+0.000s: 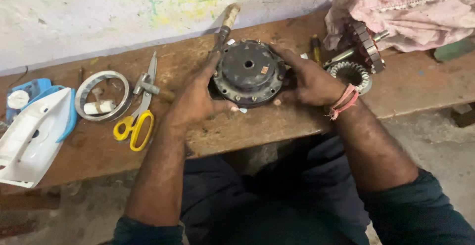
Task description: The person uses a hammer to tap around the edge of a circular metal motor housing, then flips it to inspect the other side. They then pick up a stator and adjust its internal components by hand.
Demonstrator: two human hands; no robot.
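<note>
Round dark motor housing is lying flat on the wooden bench, near its front edge, centre hole facing up, ring of small bolt heads around the rim. Judging by the cast metal look: heavy, rigid, not fragile, probably greasy and so somewhat slippery. Best purchase looks like the outer rim, taken from opposite sides.

Left hand is cupping the left rim, fingers wrapping around the edge, thumb lying along the front. Right hand is pressing against the right rim, fingers curling behind it; pink thread band at that wrist. Both closed on the housing, neither spread.

Nearby: a wooden-handled tool is sticking out from behind the housing. Yellow-handled scissors, a metal ring and a white and blue clothes iron are lying to the left. A toothed stator ring and a wound rotor are sitting right, partly under a pink cloth.

Hidden: housing underside, the fingertips behind it, the tool's working end. Iron is cut off at the frame edge.
</note>
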